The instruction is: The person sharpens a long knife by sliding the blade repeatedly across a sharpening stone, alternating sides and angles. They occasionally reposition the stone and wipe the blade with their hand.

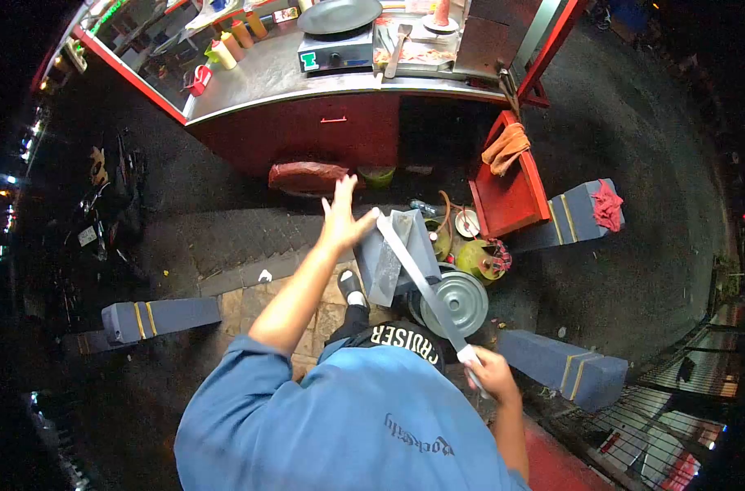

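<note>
My right hand (pixel 493 372) is closed on the lower right end of a long pale metal strip (pixel 425 288), near the front of my blue shirt. The strip runs diagonally up and left to my left hand (pixel 345 219). That hand has its fingers spread, with its thumb close to the strip's upper end; whether they touch I cannot tell. Below the strip stands a grey box-like block (pixel 395 258). A round grey metal lid (pixel 456 304) lies just right of the strip.
A red food stall counter (pixel 262 79) carries a griddle pan (pixel 339 15), sauce bottles and a spatula (pixel 398 51). A red open box (pixel 507 200) with an orange cloth, yellow-green gas cylinders (pixel 480 260) and grey blocks (pixel 172 317) stand around me.
</note>
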The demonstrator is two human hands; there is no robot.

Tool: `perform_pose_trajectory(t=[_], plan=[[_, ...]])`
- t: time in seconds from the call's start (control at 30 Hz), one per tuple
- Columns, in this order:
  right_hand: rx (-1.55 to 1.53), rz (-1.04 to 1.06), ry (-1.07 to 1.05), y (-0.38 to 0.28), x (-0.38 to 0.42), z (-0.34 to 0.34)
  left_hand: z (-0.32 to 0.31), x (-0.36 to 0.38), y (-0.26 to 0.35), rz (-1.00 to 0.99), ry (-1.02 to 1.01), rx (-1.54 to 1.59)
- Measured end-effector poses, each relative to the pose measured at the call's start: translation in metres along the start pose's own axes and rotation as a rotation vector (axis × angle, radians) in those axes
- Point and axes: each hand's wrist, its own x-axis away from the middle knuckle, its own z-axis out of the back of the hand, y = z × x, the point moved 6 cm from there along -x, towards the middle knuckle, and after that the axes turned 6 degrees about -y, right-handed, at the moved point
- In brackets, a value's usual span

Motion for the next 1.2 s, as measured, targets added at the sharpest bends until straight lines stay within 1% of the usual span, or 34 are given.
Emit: perform_pose_trajectory(t=[0.03, 0.07, 0.1, 0.17, 0.2, 0.23, 0.27, 0.3, 0.33, 0.37, 0.43, 0.5, 0.53, 0.57, 0.6, 0.63, 0.67, 0.7, 0.73, 0.77, 0.8, 0.83, 0.87, 0.9, 0.93, 0.97, 1.03, 1.1, 1.17, 1.2], plan=[[-0.008, -0.065, -0.013, 0.010, 0.021, 0.012, -0.006, 0.028, 0.007, -0.012, -0.063, 0.037], [0.100, -0.111, -0.026, 0.019, 0.042, 0.024, -0.012, 0.062, 0.016, -0.005, -0.104, 0.067], [0.046, -0.247, -0.018, 0.024, 0.063, 0.032, -0.017, 0.084, 0.023, 0.004, -0.145, 0.098], [0.016, -0.192, -0.043, 0.035, 0.075, 0.041, -0.015, 0.086, 0.029, -0.003, -0.151, 0.110], [0.097, -0.106, -0.030, 0.029, 0.062, 0.039, -0.016, 0.088, 0.031, -0.009, -0.160, 0.122], [0.178, -0.020, -0.016, 0.025, 0.044, 0.036, -0.009, 0.067, 0.027, -0.030, -0.107, 0.155], [-0.004, -0.115, -0.028, 0.013, 0.022, 0.023, -0.004, 0.038, 0.018, -0.043, -0.085, 0.105], [-0.096, -0.092, 0.010, 0.017, -0.004, 0.013, -0.001, 0.008, 0.008, -0.052, 0.032, 0.057], [-0.096, -0.032, 0.053, 0.008, -0.027, 0.001, 0.009, -0.019, 0.006, -0.018, 0.090, 0.008], [-0.106, 0.007, 0.112, -0.007, -0.041, -0.011, 0.018, -0.038, 0.005, 0.010, 0.128, -0.015], [-0.108, 0.048, 0.101, -0.008, -0.043, -0.021, 0.020, -0.043, 0.006, 0.055, 0.113, -0.002], [-0.126, -0.041, 0.017, 0.010, -0.009, -0.009, 0.001, -0.010, 0.002, -0.001, 0.040, -0.001], [-0.013, -0.071, 0.045, -0.002, 0.017, 0.000, -0.008, 0.019, 0.005, -0.003, -0.027, 0.030], [0.028, -0.143, 0.014, 0.023, 0.039, 0.015, -0.006, 0.052, 0.022, -0.042, -0.077, 0.070], [0.058, -0.140, -0.008, 0.031, 0.060, 0.024, -0.014, 0.078, 0.025, -0.021, -0.146, 0.051], [0.056, -0.143, -0.008, 0.035, 0.067, 0.030, -0.015, 0.098, 0.035, -0.055, -0.158, 0.105], [0.021, -0.189, -0.008, 0.041, 0.072, 0.034, -0.013, 0.097, 0.038, -0.042, -0.176, 0.105], [-0.015, -0.235, -0.007, 0.047, 0.075, 0.035, -0.013, 0.093, 0.038, -0.031, -0.196, 0.106], [0.169, -0.034, 0.020, 0.031, 0.056, 0.031, -0.011, 0.074, 0.028, -0.063, -0.138, 0.087], [0.078, -0.105, -0.035, 0.024, 0.030, 0.023, -0.006, 0.044, 0.019, -0.095, -0.079, 0.071], [-0.008, -0.078, 0.011, 0.011, 0.005, 0.013, -0.001, 0.012, 0.010, -0.062, -0.009, 0.036], [0.016, 0.008, 0.037, 0.004, -0.021, 0.005, 0.007, -0.016, 0.003, -0.024, 0.065, 0.000], [-0.033, 0.078, 0.077, -0.004, -0.042, -0.006, 0.017, -0.039, 0.000, 0.008, 0.092, -0.018], [-0.077, 0.075, 0.112, -0.004, -0.054, -0.016, 0.025, -0.054, -0.001, 0.033, 0.118, -0.039], [-0.111, 0.041, 0.089, -0.004, -0.050, -0.019, 0.025, -0.056, -0.001, 0.051, 0.108, -0.034], [-0.143, 0.004, 0.064, -0.004, -0.041, -0.022, 0.021, -0.048, -0.002, 0.051, 0.108, -0.034], [-0.164, -0.103, 0.033, 0.018, -0.001, -0.005, 0.002, -0.004, 0.000, -0.024, 0.003, 0.025], [0.088, -0.166, -0.037, 0.030, 0.046, 0.019, -0.007, 0.062, 0.020, -0.063, -0.120, 0.099], [0.067, -0.193, -0.056, 0.033, 0.072, 0.029, -0.013, 0.103, 0.036, -0.010, -0.202, 0.156], [0.046, -0.218, -0.072, 0.034, 0.077, 0.030, -0.015, 0.103, 0.034, -0.012, -0.202, 0.179]])
